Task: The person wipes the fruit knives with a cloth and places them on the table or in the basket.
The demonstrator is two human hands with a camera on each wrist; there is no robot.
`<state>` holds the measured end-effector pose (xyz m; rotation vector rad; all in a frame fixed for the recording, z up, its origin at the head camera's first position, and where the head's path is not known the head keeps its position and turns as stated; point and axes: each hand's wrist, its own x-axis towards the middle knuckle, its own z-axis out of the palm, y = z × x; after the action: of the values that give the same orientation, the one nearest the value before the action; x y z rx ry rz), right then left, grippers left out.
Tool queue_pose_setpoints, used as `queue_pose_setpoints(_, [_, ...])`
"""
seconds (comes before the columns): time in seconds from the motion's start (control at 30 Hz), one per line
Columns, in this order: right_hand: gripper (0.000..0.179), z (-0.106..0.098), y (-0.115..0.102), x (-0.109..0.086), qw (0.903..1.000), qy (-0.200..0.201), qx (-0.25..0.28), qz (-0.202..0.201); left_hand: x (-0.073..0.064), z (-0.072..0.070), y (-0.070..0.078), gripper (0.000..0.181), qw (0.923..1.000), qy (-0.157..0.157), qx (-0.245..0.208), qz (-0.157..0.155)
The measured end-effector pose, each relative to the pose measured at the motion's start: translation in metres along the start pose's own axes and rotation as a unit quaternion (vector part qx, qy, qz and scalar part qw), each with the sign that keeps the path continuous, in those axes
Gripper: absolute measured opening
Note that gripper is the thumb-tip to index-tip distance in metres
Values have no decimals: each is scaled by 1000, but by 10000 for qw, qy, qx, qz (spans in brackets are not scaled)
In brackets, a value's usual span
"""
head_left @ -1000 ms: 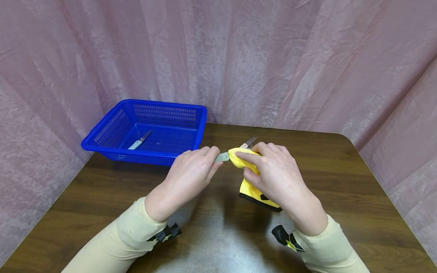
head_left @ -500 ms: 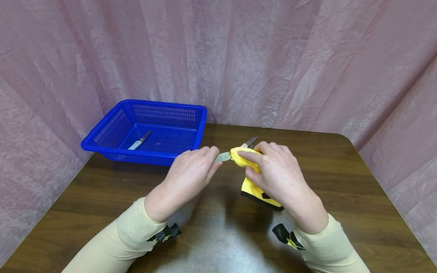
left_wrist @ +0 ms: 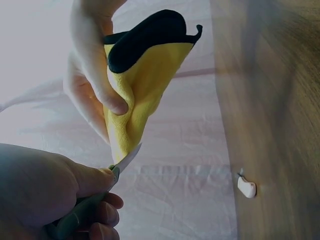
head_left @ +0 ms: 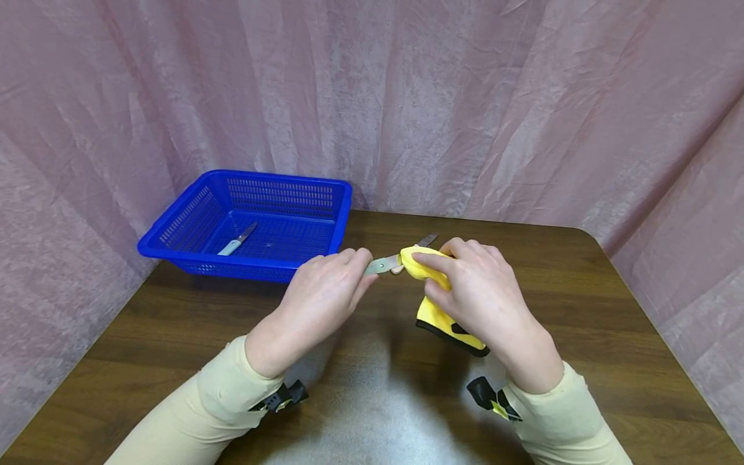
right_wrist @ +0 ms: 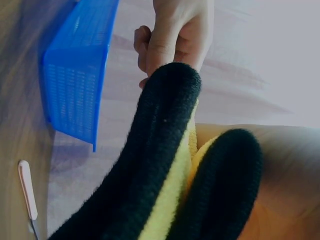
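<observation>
A blue basket (head_left: 250, 268) is sitting near the back left corner of the table (head_left: 581, 310), containing one pale-handled knife (head_left: 237, 241), probably away from the working area. The left hand (head_left: 328, 284) is gripping the green knife (head_left: 382, 265) by its handle, fingers curled around it, presumably steadying it above the table. A pink-handled knife (right_wrist: 28, 190) is lying toward the back edge. The right hand (head_left: 485, 287) is pinching a folded yellow cloth (head_left: 417, 266) against the green knife's blade, its layers likely shielding the fingers.

Grn knife (head_left: 382, 265) agst ylw cloth (left_wrist: 150, 70)
</observation>
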<state>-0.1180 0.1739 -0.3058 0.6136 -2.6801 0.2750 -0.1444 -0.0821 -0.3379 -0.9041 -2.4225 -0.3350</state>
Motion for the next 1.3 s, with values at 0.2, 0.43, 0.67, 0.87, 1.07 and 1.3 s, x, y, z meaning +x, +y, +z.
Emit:
queue_pose_setpoints(0.2, [48,0,3,0,9999,54,14,88,0,0,0,19,10000,-33,11,-29])
queue_pose_setpoints(0.43, [48,-1,8,0,9996,99,52,267,0,0,-1,19,10000,25,1,-32])
queue_pose_setpoints(0.67, [48,-2,12,1,9992,45,56,385,0,-1,-2,18,10000,51,3,-27])
queue_pose_setpoints(0.87, [48,-3,15,1,9990,40,38,439,-1,-2,-2,18,9999,125,-2,-2])
queue_pose_setpoints(1.07, [46,-3,18,0,9987,23,68,508,0,-2,-3,18,9999,100,7,-46])
queue_pose_setpoints(1.3, [46,-5,20,0,9982,-54,84,598,0,-3,-2,18,9999,106,-17,-67])
